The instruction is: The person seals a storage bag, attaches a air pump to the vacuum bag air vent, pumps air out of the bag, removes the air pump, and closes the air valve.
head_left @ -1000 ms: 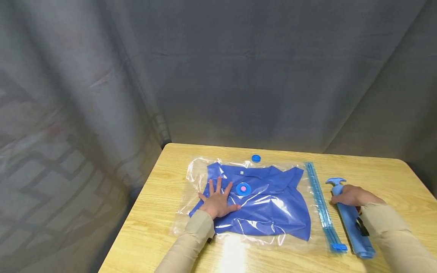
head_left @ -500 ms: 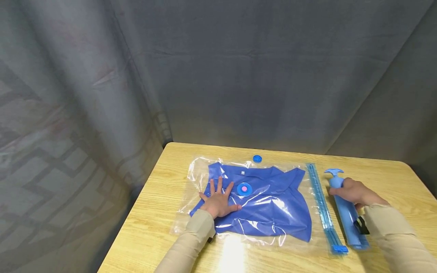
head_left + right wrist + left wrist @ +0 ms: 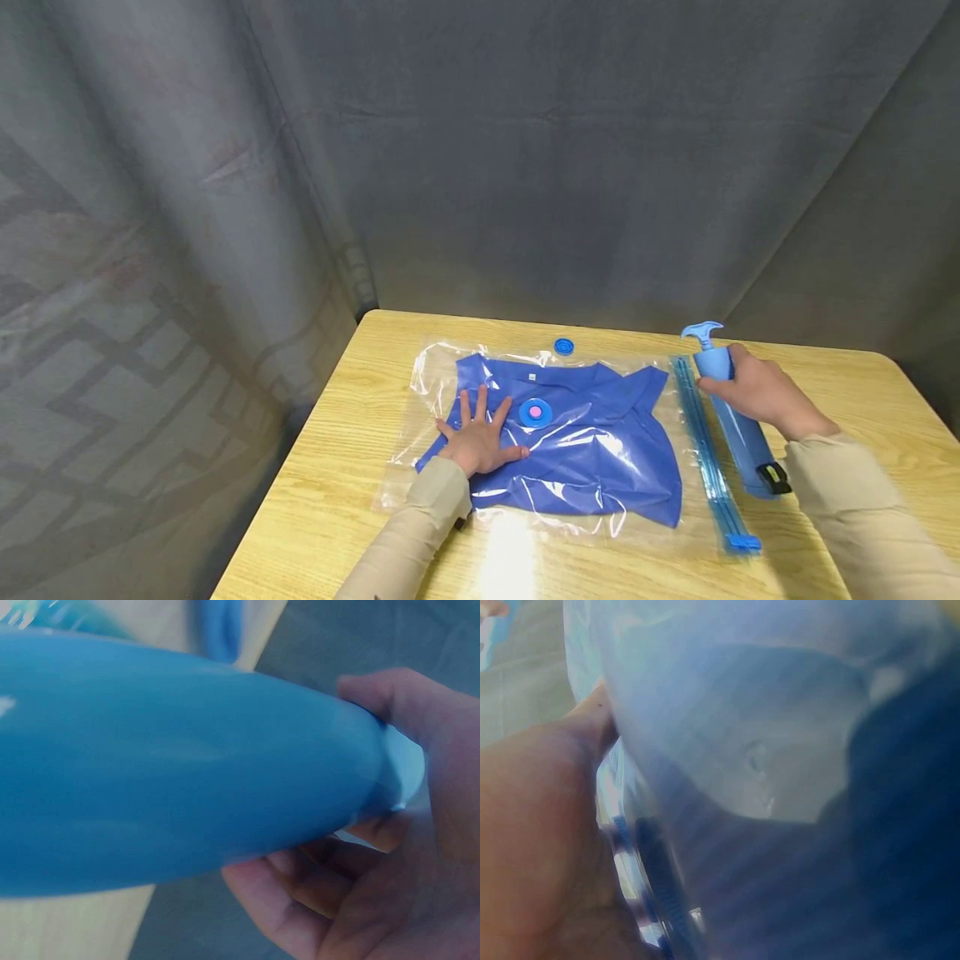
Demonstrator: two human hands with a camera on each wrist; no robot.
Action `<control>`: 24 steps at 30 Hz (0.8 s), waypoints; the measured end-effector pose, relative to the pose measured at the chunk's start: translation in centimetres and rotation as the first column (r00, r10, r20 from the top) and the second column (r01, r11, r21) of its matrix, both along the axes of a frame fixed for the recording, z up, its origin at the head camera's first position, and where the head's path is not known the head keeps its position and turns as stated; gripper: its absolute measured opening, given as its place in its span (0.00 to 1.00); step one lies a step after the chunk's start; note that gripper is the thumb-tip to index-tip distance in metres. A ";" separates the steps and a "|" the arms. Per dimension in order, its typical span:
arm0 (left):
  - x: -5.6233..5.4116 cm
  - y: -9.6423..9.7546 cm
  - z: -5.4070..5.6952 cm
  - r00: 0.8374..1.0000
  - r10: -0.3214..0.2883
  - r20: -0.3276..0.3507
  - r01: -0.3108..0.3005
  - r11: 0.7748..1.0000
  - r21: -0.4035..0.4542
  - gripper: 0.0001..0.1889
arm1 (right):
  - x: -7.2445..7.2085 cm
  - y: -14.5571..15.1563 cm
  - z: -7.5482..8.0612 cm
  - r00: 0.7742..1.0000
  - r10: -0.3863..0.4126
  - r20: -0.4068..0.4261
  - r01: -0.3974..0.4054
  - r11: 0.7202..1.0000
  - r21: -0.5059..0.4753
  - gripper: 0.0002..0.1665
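My left hand rests with spread fingers on a clear vacuum storage bag that lies flat on the table. Inside the bag is a folded blue garment. Just right of the fingers sits the bag's round blue valve with a pink centre. My right hand grips a blue hand pump near its upper end, with the T-shaped handle pointing away from me. The right wrist view shows thumb and fingers curled round the pump barrel. Plastic and blue cloth fill most of the left wrist view.
A round blue valve cap lies behind the bag. Along the bag's right side runs a blue zip strip with a slider at its near end. Grey curtains hang behind the wooden table.
My right hand has lifted the pump and carried it away from me and slightly left, tilting its handle end up. The left hand stays in place on the bag.
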State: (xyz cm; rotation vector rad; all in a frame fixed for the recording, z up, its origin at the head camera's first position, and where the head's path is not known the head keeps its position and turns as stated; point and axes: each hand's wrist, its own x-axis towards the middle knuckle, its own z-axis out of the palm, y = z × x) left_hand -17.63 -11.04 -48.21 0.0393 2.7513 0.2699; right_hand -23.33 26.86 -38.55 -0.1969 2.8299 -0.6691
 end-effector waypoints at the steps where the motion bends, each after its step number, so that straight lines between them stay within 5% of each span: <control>1: 0.0 0.0 0.0 1.000 0.000 0.000 0.000 1.000 -0.001 0.49 | 0.0 -0.5 0.3 1.000 -0.001 -0.023 0.001 1.000 -0.011 0.54; 8: -0.1 0.0 -0.2 1.000 0.001 0.002 -0.001 1.000 0.001 0.49 | 0.6 -4.5 2.5 0.970 -0.026 -0.243 0.004 0.996 -0.090 0.48; 15: -0.2 0.2 -0.2 1.000 0.000 0.002 0.000 1.000 0.012 0.49 | 1.3 -8.1 3.2 0.951 -0.079 -0.298 0.014 0.976 -0.215 0.47; 24: 0.0 0.5 -0.1 1.000 0.005 0.010 -0.005 1.000 0.019 0.49 | 1.8 -12.2 2.5 0.914 -0.039 -0.403 -0.082 0.957 -0.278 0.35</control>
